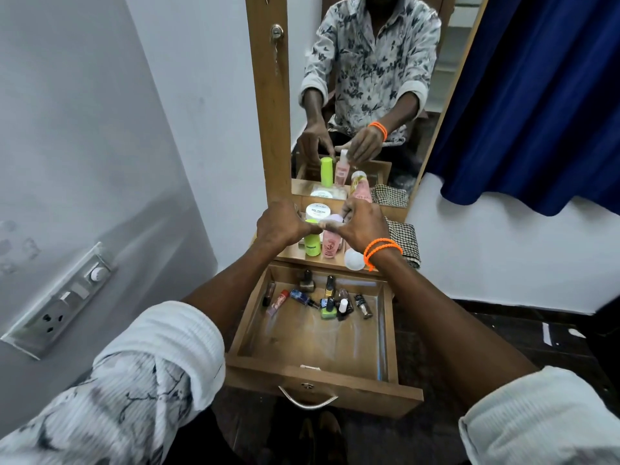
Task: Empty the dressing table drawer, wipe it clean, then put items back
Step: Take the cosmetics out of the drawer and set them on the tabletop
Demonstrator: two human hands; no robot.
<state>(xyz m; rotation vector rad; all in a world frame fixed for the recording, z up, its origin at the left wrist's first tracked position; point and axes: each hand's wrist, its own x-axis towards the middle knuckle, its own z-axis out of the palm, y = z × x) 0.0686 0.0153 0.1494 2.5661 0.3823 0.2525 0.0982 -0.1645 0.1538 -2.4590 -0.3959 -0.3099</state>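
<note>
Currently I've got L hand [280, 223] gripping green bottle [312, 241] and R hand [360, 226] pinching pink bottle [330, 245], both upright on desk [292, 251], w/ nail polishes [327, 298] below-behind in drawer [318, 367].

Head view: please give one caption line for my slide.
Both hands set green and pink bottles on the shelf above the open wooden drawer.

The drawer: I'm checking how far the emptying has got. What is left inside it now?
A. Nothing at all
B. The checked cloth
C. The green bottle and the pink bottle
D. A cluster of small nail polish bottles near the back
D: the open drawer holds a cluster of small nail polish bottles near its back, while the green bottle and pink bottle stand on the shelf above, under the left hand and right hand.
</note>
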